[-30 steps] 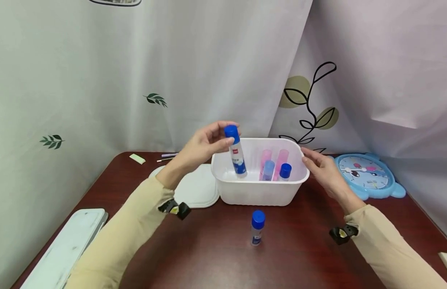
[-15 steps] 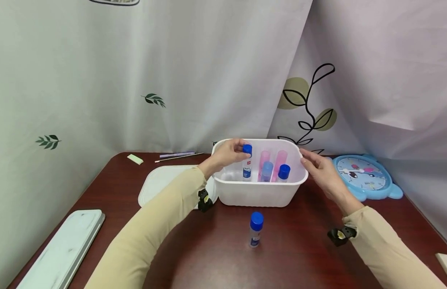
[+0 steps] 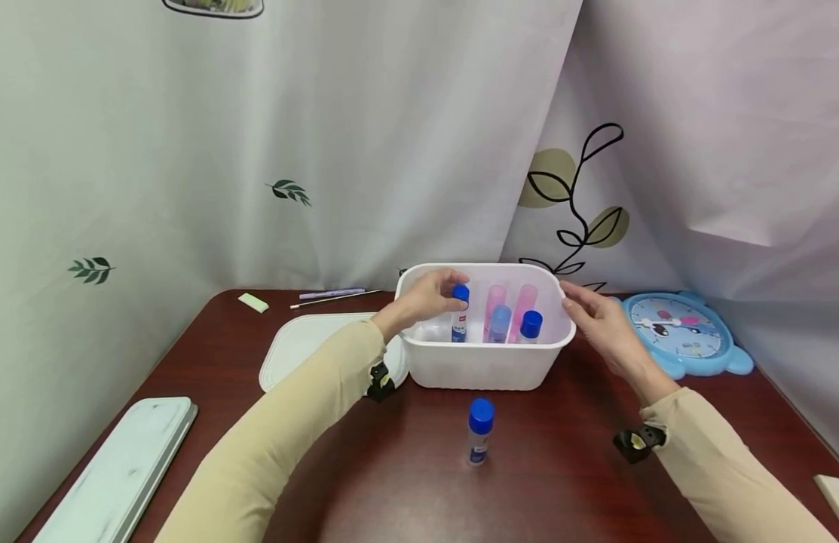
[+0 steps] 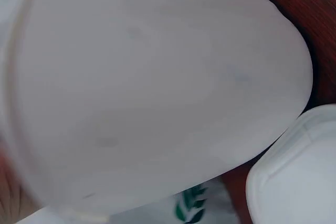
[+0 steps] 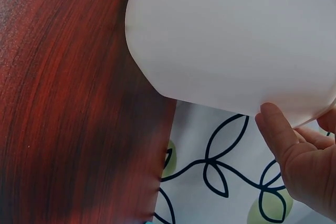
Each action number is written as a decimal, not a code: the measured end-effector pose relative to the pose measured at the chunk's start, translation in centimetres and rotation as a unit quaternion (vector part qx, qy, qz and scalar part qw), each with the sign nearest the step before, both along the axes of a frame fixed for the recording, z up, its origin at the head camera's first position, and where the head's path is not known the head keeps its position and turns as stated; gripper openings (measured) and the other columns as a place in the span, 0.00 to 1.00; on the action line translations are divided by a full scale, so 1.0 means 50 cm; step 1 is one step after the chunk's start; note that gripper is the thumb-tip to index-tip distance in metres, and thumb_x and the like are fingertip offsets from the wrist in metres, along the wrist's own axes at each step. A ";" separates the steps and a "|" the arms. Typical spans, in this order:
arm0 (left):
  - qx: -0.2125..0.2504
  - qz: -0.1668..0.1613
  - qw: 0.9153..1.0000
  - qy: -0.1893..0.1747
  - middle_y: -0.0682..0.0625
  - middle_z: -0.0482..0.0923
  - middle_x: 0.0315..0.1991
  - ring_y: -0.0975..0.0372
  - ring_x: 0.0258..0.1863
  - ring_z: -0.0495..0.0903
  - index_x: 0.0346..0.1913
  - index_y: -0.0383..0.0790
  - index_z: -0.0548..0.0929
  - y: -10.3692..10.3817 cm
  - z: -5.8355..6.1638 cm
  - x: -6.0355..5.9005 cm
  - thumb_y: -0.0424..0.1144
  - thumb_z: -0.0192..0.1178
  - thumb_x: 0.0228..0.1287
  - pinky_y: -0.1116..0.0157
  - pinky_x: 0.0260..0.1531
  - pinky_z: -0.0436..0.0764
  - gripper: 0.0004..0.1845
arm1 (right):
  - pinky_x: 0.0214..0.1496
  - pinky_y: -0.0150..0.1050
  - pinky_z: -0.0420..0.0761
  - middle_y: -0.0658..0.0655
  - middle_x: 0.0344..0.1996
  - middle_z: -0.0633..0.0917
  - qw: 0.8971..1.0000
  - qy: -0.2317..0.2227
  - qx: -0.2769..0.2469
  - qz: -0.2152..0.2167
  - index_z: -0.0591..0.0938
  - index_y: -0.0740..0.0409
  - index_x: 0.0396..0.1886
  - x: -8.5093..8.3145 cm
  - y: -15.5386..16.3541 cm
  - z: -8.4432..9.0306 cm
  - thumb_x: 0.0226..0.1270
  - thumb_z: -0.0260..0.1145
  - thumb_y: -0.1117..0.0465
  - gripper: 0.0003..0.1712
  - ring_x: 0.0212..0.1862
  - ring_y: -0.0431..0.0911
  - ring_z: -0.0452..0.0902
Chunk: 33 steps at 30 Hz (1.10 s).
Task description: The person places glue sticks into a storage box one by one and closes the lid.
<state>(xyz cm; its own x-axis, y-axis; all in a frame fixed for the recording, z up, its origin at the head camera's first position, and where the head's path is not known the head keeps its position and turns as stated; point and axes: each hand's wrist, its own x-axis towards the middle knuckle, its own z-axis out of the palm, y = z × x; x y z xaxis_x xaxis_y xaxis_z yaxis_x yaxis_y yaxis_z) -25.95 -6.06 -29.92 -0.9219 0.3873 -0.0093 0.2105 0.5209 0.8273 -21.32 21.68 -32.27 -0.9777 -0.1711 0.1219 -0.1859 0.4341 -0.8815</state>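
Inside the white plastic bin (image 3: 483,367), my left hand (image 3: 429,296) holds a glue stick (image 3: 459,317) by its blue cap, thumb on the near side. The stick stands upright in the left half, its base hidden by the front wall. To its right are two pink tubes (image 3: 526,302), a light-blue-capped stick (image 3: 500,320) and another blue-capped glue stick (image 3: 531,326). My right hand (image 3: 605,324) touches the bin's right end, extended fingers (image 5: 278,129) against the outer wall. In the left wrist view, the bin wall (image 4: 157,77) hides most of the left hand.
One more glue stick (image 3: 481,431) stands on the dark red table (image 3: 555,483) before the bin. A white lid (image 3: 304,343) lies to the left, with a pale case (image 3: 120,467), an eraser (image 3: 253,302) and pencils (image 3: 334,294). A blue toy clock (image 3: 684,332) lies right.
My left hand has moved right and down, lowering the glue stick from above the rim into the bin. The right hand has stayed at the bin's right end.
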 end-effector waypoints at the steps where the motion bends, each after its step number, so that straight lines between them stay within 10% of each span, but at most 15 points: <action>1: 0.001 -0.002 1.000 0.017 0.39 0.75 0.58 0.53 0.59 0.73 0.60 0.32 0.72 -0.006 0.005 0.010 0.30 0.62 0.60 0.62 0.59 0.73 0.25 | 0.51 0.33 0.77 0.72 0.64 0.67 1.000 -0.001 0.000 0.000 0.57 0.65 0.71 0.000 0.000 -0.001 0.76 0.47 0.54 0.31 0.61 0.61 0.68; 6: 0.110 -0.048 0.991 0.054 0.39 0.76 0.56 0.52 0.57 0.75 0.59 0.31 0.74 -0.040 0.021 0.094 0.32 0.62 0.61 0.62 0.56 0.76 0.22 | 0.53 0.39 0.75 0.72 0.64 0.67 1.000 0.004 -0.001 0.003 0.57 0.64 0.71 -0.002 0.001 0.002 0.76 0.47 0.54 0.31 0.61 0.62 0.68; 13: 0.176 -0.243 0.949 -0.095 0.37 0.75 0.56 0.55 0.56 0.77 0.57 0.29 0.73 -0.036 -0.032 0.210 0.27 0.64 0.57 0.63 0.56 0.76 0.24 | 0.54 0.38 0.75 0.71 0.66 0.65 1.000 -0.003 0.003 0.002 0.56 0.65 0.72 0.000 0.002 0.008 0.76 0.46 0.53 0.31 0.62 0.62 0.67; 21: 0.159 -0.254 0.949 -0.094 0.33 0.78 0.50 0.64 0.41 0.83 0.50 0.31 0.79 -0.010 -0.081 0.237 0.25 0.65 0.54 0.67 0.47 0.81 0.19 | 0.53 0.35 0.76 0.71 0.66 0.64 1.000 -0.005 -0.005 0.011 0.56 0.65 0.71 0.003 -0.001 -0.001 0.76 0.47 0.54 0.31 0.63 0.61 0.66; 33: 0.250 -0.115 0.961 0.028 0.38 0.80 0.50 0.57 0.49 0.81 0.56 0.28 0.75 -0.058 0.143 0.122 0.24 0.59 0.61 0.61 0.53 0.78 0.19 | 0.48 0.25 0.77 0.72 0.64 0.67 1.000 0.006 0.001 0.006 0.57 0.66 0.71 0.001 0.000 -0.003 0.76 0.47 0.53 0.31 0.61 0.60 0.68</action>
